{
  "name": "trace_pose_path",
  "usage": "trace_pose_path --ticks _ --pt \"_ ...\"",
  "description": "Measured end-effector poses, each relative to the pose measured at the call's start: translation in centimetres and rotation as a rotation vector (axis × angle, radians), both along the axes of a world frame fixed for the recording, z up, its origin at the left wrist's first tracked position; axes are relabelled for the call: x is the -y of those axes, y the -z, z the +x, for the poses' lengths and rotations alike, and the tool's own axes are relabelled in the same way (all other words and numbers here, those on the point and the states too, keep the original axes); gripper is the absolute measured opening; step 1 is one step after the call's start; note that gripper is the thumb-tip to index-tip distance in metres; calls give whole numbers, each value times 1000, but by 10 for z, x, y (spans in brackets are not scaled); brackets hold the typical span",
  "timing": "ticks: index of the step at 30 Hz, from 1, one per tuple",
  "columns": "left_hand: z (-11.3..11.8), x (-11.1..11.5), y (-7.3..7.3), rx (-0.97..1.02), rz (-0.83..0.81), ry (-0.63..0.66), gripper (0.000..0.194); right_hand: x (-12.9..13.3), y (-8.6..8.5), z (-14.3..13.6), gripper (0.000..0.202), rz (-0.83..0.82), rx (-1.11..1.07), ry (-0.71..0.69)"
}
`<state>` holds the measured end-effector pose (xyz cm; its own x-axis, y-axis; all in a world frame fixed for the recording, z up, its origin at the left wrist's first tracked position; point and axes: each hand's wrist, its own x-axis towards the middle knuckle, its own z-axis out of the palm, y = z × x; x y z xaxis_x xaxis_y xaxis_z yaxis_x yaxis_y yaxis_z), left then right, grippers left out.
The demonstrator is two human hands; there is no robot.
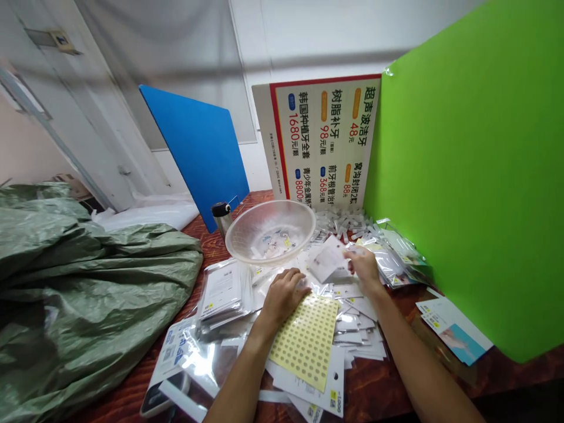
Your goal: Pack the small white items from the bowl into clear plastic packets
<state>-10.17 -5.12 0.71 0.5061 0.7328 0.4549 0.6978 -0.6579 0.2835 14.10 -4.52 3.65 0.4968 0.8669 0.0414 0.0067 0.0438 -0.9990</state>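
Note:
My left hand (285,291) rests at the top edge of a yellow sheet of small round stickers (306,338), its fingers bent and spread apart, with no object visible in its grasp. To its right, my right hand (365,267) pinches the edge of a white card (326,261), which is slightly blurred. Beneath the sticker sheet lie printed white cards (326,390), one with a punched hole. Loose white cards (359,335) spread out between my forearms. A stack of cards in clear sleeves (224,294) lies left of my left hand.
A translucent plastic basin (238,249) with small items stands behind my hands, beside a steel flask (221,217). Small packets (339,223) and filled clear bags (392,252) lie at back right. Blue (202,141), printed (326,141) and green boards (467,176) border the table.

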Motion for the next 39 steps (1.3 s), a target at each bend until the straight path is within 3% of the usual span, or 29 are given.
trace_pose_path --ticks 2,4,7,10,11,13,16,21,23,25,27,29,32,35,39 --pt "0 -1 0 89 -42 15 24 2 -9 15 23 220 -164 172" --pt "0 -2 -2 277 -126 25 30 7 -17 24 27 390 -316 141" --pt "-3 -2 -11 672 -383 46 56 17 -23 24 26 342 -376 -256" --pt "-8 1 -22 880 -847 251 91 21 -18 8 25 138 -229 -630" --pt "-9 2 -26 872 -988 334 94 20 -15 1 27 108 -184 -673" --pt "-11 5 -30 794 -1107 401 81 17 -7 -13 32 118 -143 -649" --pt "-11 7 -32 777 -966 293 48 13 0 -24 39 195 -175 -536" --pt "-11 0 -32 1198 -650 161 42 17 -8 -21 31 368 -185 -439" --pt "-12 -3 -31 1367 -470 41 40 22 -10 -22 23 467 -6 -404" --pt "-13 -5 -30 1432 -309 -93 38 26 -7 -30 19 619 308 -362" --pt "-11 -6 -28 1431 -226 -176 36 30 0 -43 30 768 637 -343" --pt "-8 -6 -27 1453 -245 -186 36 31 9 -57 48 845 866 -343" --pt "-2 -4 -28 1561 -380 -101 39 27 21 -72 62 774 1016 -281" --pt "2 -1 -31 1641 -462 -15 40 22 28 -74 67 639 1038 -198" --pt "1 0 -28 1564 -482 7 40 19 30 -68 66 574 1014 -182"
